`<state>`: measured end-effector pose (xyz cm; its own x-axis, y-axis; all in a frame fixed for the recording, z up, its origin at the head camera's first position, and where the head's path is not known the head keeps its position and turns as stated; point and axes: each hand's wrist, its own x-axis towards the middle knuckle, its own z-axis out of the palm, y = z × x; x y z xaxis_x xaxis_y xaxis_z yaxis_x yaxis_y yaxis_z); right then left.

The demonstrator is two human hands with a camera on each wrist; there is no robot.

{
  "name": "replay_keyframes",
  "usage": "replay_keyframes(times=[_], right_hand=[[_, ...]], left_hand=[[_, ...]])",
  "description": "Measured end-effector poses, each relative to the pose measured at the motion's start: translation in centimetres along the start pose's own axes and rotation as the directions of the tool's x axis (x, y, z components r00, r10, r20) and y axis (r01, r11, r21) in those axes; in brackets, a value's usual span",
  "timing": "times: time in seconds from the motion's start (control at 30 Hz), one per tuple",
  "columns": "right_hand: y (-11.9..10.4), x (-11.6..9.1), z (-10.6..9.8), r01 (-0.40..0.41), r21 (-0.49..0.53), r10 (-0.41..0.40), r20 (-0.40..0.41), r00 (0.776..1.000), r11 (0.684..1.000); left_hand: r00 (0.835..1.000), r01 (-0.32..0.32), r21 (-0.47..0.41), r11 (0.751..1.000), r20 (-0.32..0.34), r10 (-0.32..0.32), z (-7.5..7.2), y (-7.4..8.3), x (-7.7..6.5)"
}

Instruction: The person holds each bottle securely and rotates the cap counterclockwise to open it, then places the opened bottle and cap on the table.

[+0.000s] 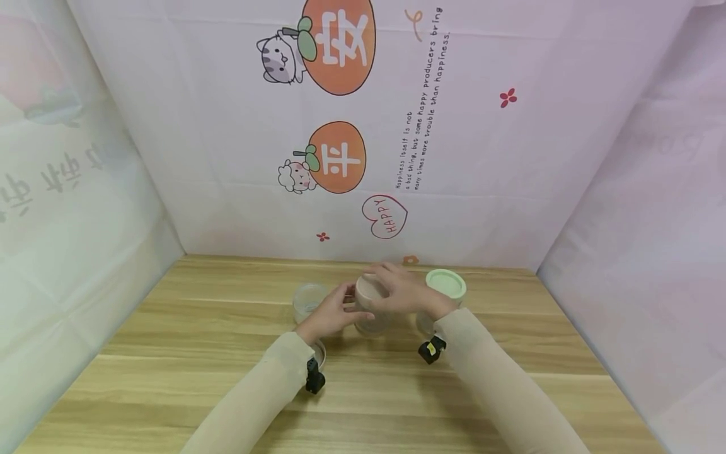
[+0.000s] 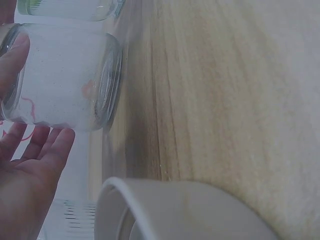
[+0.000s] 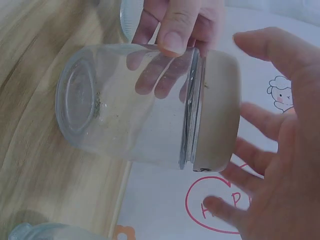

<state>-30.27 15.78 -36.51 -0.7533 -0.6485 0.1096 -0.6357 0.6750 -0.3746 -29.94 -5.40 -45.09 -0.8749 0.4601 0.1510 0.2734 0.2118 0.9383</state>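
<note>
A clear glass jar (image 3: 135, 115) with a beige lid (image 3: 220, 112) on its mouth stands upright on the wooden table. My left hand (image 1: 331, 313) holds it near the neck, thumb on the near side and fingers round the far side, seen through the glass in the right wrist view. Around the lid my right hand (image 1: 405, 290) has its fingers spread. Its thumb (image 3: 265, 42) stands apart from the lid, while the other fingertips lie right beside the lid's edge. The jar looks empty, apart from small specks on the glass.
An uncovered glass jar (image 1: 309, 301) stands to the left. On the right is a jar with a pale green lid (image 1: 446, 284), partly behind my right wrist. A loose beige lid (image 2: 200, 210) lies by my left wrist. Printed cloth walls (image 1: 227, 208) enclose the table.
</note>
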Motion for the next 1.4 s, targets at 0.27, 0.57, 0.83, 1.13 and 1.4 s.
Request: replay_keyframes(times=[0.27,0.57,0.83,1.13,1.4], right_hand=[[-0.6,0.0,0.4,-0.132,-0.111,0.113,-0.158,0.981,0.985],[-1.6,-0.6,0.6,-0.236,-0.137,0.212,-0.171,0.962,0.962],[-2.0,-0.6,0.9,-0.285,-0.153,0.26,-0.165,0.951,0.946],[-1.9,-0.7,1.1,-0.253,-0.19,0.219,-0.187,0.958,0.949],[-1.1,-1.1,0.9,-0.207,-0.095,0.191,-0.153,0.97,0.974]], left_hand=[[1.0,-0.008,-0.034,0.999,-0.001,0.008,0.0,-0.2,0.2],[1.0,-0.017,-0.047,0.999,0.002,0.017,0.1,-0.4,0.2],[1.0,-0.03,-0.057,0.998,0.001,0.03,0.1,-0.6,0.2],[1.0,-0.011,-0.038,0.999,-0.003,0.011,0.1,-0.3,0.0],[1.0,-0.01,-0.03,0.999,0.002,0.01,0.0,-0.3,0.2]])
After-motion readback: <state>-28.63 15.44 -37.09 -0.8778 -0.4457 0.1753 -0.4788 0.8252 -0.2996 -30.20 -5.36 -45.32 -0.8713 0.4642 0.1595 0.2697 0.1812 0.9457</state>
